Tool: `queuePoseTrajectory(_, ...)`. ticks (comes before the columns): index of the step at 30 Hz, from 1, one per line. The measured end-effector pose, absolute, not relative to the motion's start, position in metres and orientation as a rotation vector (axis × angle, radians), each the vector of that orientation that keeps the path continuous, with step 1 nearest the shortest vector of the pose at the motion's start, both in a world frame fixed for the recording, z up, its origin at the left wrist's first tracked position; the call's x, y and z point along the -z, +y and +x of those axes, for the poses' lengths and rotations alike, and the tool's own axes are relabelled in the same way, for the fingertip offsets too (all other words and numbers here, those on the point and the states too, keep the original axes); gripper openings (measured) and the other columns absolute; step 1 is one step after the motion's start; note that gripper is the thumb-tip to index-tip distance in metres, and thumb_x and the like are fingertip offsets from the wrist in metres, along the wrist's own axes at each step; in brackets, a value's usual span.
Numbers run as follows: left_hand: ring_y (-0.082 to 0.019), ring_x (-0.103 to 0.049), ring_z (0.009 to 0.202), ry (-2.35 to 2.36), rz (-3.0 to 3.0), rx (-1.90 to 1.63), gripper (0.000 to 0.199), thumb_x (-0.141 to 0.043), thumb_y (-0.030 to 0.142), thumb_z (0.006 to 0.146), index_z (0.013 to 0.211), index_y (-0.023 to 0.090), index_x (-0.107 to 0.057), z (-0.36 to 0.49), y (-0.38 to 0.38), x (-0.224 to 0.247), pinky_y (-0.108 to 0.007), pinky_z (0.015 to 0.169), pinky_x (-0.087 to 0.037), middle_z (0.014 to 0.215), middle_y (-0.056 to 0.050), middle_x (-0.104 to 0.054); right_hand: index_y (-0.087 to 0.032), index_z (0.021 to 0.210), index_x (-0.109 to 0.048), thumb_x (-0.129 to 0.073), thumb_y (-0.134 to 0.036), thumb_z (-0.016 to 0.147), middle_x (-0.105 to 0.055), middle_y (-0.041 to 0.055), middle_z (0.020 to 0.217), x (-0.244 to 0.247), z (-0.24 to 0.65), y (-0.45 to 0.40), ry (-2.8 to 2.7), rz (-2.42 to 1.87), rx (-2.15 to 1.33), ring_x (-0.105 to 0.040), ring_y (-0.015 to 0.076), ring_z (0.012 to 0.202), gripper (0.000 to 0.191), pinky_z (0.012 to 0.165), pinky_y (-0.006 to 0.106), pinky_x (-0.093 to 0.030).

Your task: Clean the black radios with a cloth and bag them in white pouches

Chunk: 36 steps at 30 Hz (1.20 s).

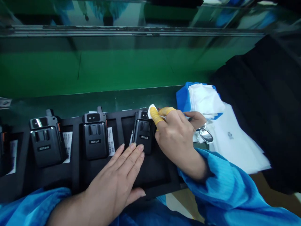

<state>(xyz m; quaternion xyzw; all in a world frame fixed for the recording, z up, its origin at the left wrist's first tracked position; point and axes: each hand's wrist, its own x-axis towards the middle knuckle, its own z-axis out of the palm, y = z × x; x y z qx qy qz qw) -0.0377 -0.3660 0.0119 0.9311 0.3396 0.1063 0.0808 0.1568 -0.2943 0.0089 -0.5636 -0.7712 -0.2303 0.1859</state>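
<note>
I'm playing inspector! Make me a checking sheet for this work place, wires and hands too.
Surface: dark green table, black tray on it.
Job's things: three radios, part of another at left edge; white cloth.
Clutter: white wipes in blue box, white sheets.
Hands: left hand flat, fingertips at rightmost radio's lower end; right hand, yellow finger covers, holds cloth near its top.
Cables: nothing seen.
Surroundings: green panel behind, black pile right.
</note>
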Motion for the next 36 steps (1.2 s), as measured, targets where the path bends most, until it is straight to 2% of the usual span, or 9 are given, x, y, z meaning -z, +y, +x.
queuePoseTrajectory(6, -0.028, -0.053, 0.129, 0.999, 2.856, -0.397, 0.057, -0.044, 0.045, 0.096, 0.135, 0.005, -0.047, -0.036, -0.366, -0.011, -0.043, 0.104, -0.048, 0.143, -0.014, -0.052, -0.018, 0.063, -0.062, -0.046, 0.002, 0.072, -0.058, 0.0019, 0.073, -0.001, 0.155, -0.303, -2.028, -1.548, 0.697, -0.046, 0.0137, 0.069, 0.027, 0.079, 0.035, -0.025)
queuePoseTrajectory(12, -0.028, -0.048, 0.133, 1.07, 2.809, -0.406, 0.057, -0.045, 0.044, 0.095, 0.137, 0.006, -0.046, -0.034, -0.371, -0.009, -0.044, 0.109, -0.043, 0.145, -0.016, -0.05, -0.015, 0.073, -0.067, -0.046, 0.002, 0.065, -0.061, 0.0023, 0.077, 0.001, 0.156, -0.307, -2.027, -1.543, 0.553, -0.05, 0.0132, 0.07, 0.028, 0.077, 0.035, -0.023)
queuePoseTrajectory(18, -0.029, -0.048, 0.133, 1.138, 2.824, -0.4, 0.056, -0.041, 0.044, 0.096, 0.136, 0.005, -0.047, -0.033, -0.371, -0.008, -0.045, 0.111, -0.04, 0.144, -0.018, -0.05, -0.019, 0.063, -0.062, -0.046, 0.0, 0.076, -0.055, 0.0002, 0.072, -0.001, 0.146, -0.293, -2.118, -1.476, 0.529, -0.045, 0.0134, 0.071, 0.027, 0.077, 0.035, -0.021)
queuePoseTrajectory(23, -0.027, -0.048, 0.133, 1.163, 2.841, -0.404, 0.055, -0.036, 0.044, 0.098, 0.135, 0.006, -0.049, -0.031, -0.372, -0.007, -0.042, 0.111, -0.04, 0.144, -0.015, -0.051, -0.019, 0.06, -0.059, -0.044, -0.004, 0.085, -0.052, 0.0015, 0.071, -0.011, 0.148, -0.286, -2.242, -1.491, 0.61, -0.041, 0.0151, 0.076, 0.033, 0.078, 0.035, -0.021)
queuePoseTrajectory(27, -0.027, -0.047, 0.134, 1.168, 2.855, -0.414, 0.054, -0.038, 0.043, 0.097, 0.134, 0.006, -0.05, -0.031, -0.372, -0.007, -0.042, 0.111, -0.04, 0.144, -0.016, -0.051, -0.017, 0.062, -0.059, -0.04, -0.005, 0.088, -0.051, 0.0015, 0.073, -0.022, 0.158, -0.278, -2.24, -1.7, 0.566, -0.04, 0.0141, 0.073, 0.035, 0.079, 0.037, -0.019)
queuePoseTrajectory(30, -0.027, -0.048, 0.133, 1.131, 2.884, -0.428, 0.055, -0.039, 0.044, 0.097, 0.135, 0.005, -0.049, -0.032, -0.37, -0.007, -0.042, 0.11, -0.041, 0.143, -0.017, -0.051, -0.018, 0.067, -0.062, -0.036, -0.008, 0.092, -0.055, 0.0022, 0.08, -0.027, 0.154, -0.27, -2.209, -1.686, 0.51, -0.042, 0.0143, 0.078, 0.037, 0.082, 0.038, -0.018)
queuePoseTrajectory(33, -0.027, -0.051, 0.131, 1.115, 2.934, -0.451, 0.055, -0.034, 0.043, 0.099, 0.134, 0.004, -0.05, -0.034, -0.368, -0.008, -0.041, 0.108, -0.042, 0.142, -0.016, -0.053, -0.019, 0.07, -0.065, -0.036, -0.007, 0.092, -0.058, 0.0017, 0.084, -0.024, 0.149, -0.269, -2.31, -1.546, 0.479, -0.044, 0.0145, 0.08, 0.038, 0.083, 0.038, -0.017)
queuePoseTrajectory(36, -0.027, -0.052, 0.13, 1.105, 2.957, -0.459, 0.055, -0.032, 0.043, 0.099, 0.133, 0.004, -0.051, -0.035, -0.366, -0.008, -0.041, 0.108, -0.042, 0.142, -0.017, -0.053, -0.018, 0.065, -0.063, -0.038, -0.002, 0.087, -0.056, 0.0009, 0.078, -0.02, 0.156, -0.276, -2.32, -1.597, 0.481, -0.044, 0.0141, 0.075, 0.037, 0.081, 0.037, -0.017)
